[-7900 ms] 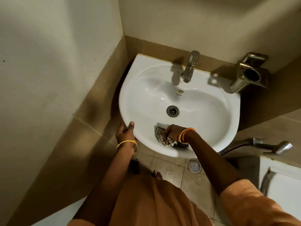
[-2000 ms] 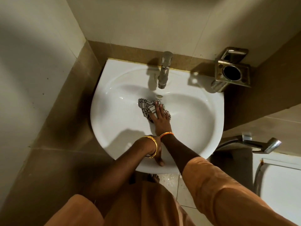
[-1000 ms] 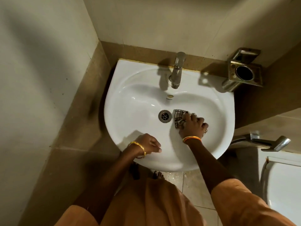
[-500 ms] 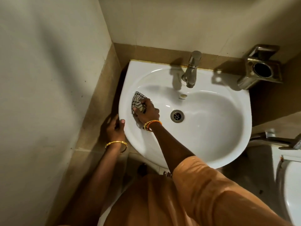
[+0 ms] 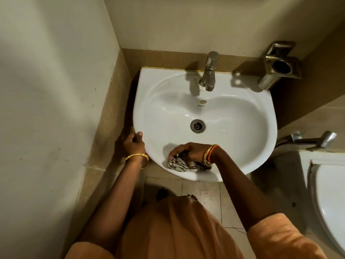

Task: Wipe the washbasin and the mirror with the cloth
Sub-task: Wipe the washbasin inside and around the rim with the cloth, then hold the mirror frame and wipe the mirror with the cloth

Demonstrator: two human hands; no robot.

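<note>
white washbasin, checked cloth, orange sleeve

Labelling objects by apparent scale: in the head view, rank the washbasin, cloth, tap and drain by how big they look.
1. Washbasin, by far.
2. Tap and cloth: look alike; the right hand hides part of the cloth, so unranked.
3. Drain.
</note>
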